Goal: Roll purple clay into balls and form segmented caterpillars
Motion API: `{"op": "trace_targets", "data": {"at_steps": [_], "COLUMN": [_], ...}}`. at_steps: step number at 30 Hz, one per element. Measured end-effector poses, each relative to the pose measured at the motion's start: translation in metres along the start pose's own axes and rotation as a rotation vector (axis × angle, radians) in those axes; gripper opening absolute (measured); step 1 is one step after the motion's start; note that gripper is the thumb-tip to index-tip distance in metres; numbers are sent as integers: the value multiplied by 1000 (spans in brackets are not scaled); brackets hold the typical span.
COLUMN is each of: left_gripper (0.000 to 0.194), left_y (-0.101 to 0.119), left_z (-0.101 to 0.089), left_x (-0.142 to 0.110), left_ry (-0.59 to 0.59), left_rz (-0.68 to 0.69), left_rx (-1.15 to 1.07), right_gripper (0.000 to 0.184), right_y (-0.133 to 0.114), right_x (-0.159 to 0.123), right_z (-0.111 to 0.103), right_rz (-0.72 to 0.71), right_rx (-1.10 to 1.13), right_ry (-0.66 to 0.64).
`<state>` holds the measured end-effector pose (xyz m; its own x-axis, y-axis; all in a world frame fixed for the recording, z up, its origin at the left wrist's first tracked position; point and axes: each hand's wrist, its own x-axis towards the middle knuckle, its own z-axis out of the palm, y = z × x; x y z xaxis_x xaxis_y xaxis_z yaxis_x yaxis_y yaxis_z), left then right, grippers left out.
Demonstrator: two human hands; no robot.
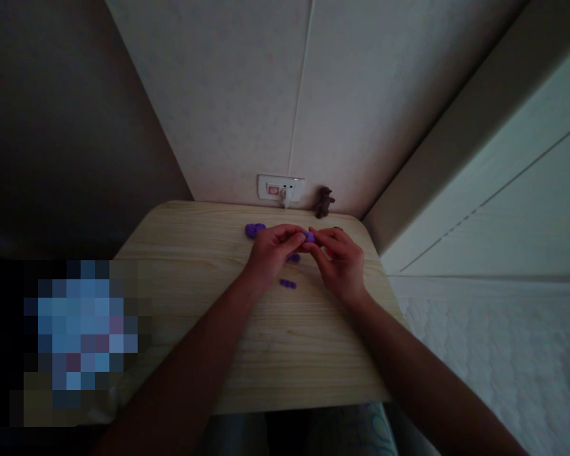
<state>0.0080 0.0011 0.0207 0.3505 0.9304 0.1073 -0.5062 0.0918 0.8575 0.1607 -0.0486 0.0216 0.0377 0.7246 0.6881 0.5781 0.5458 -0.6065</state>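
Between the fingertips of both hands is a small lump of purple modelling clay [309, 236]. My left hand [274, 250] pinches it from the left, and my right hand [342, 259] grips it from the right. Just below the left fingers lies a purple clay piece [294, 258], partly covered by the hand. Nearer to me a short, bumpy purple strip [288, 284] rests on the table. Behind my left hand sits a larger purple clump [255, 230]. Something small and red shows behind my right fingers, mostly hidden.
The light wooden table [266, 354] stands against the wall. A dark brown figurine [323, 202] stands at its back edge, right of a wall socket [281, 188] with a white plug. A white cabinet and a quilted bed surface [494, 354] are on the right. A pixelated patch covers the lower left.
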Motion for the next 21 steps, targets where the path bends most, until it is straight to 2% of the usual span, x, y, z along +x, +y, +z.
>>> {"op": "trace_targets", "data": {"at_steps": [3,7,10,13,18,21], "left_gripper": [32,38,41,43,52,43], "left_y": [6,7,4,1,-2,-3], "left_z": [3,2,1,0,0,-1], "left_x": [-2,-3,-1,0,-2,-1], "left_ry": [-10,12,4,3,13,57], "left_rz": [-52,-43,-43,-33,-10,57], "left_rx": [-61,-37,-16,-16,17,80], "right_gripper": [23,26,30,37,20,20], "right_y": [0,-2,-1,2,2,-1], "right_x": [1,3,2,-1,-3,0], "right_z": [-1,-4,-4,-2,1,1], "right_rz": [9,-14,-14,58,131,115], "right_rx": [-9,-4,49,161,225,228], "right_ry": [-9,-49,-20,37,30,-24]}}
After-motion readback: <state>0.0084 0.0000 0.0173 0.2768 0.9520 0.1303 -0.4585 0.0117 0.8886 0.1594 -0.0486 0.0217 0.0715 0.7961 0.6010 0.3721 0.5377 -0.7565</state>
